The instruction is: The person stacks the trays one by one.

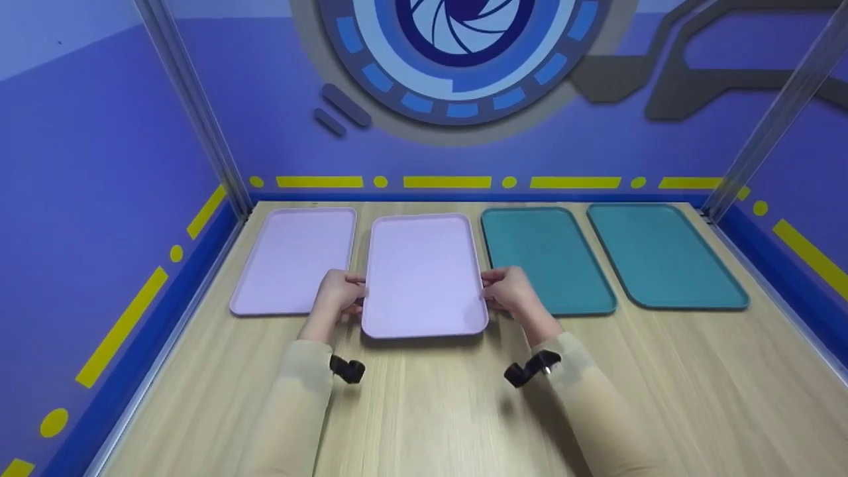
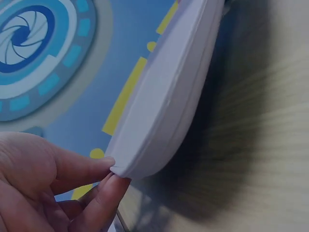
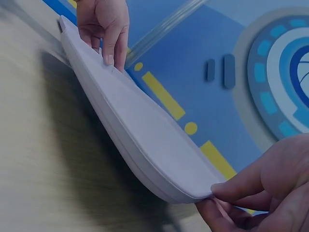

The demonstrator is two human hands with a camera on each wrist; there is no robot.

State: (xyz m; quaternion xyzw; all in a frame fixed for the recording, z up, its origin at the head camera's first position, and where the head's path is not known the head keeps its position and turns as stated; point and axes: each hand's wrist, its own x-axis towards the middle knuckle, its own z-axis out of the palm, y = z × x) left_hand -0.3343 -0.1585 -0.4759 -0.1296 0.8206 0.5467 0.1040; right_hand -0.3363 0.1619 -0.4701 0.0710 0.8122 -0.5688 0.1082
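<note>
Both hands hold a pale lilac rectangular tray (image 1: 424,278) with rounded corners and a low raised rim. My left hand (image 1: 338,291) pinches its left edge between thumb and fingers, and my right hand (image 1: 511,290) does the same on the right edge. Seen from the left wrist, the thumb (image 2: 91,164) lies on top of the rim with a fingertip beneath. The right wrist view shows the tray (image 3: 140,125) raised off the wood, a dark shadow under it. Nothing lies on the tray.
A second lilac tray (image 1: 298,258) lies flat at the left. Two teal trays, a nearer-to-centre one (image 1: 546,258) and a far-right one (image 1: 669,255), lie at the right. All rest on a wooden table (image 1: 424,411) enclosed by blue panels (image 1: 86,179) at the back and sides.
</note>
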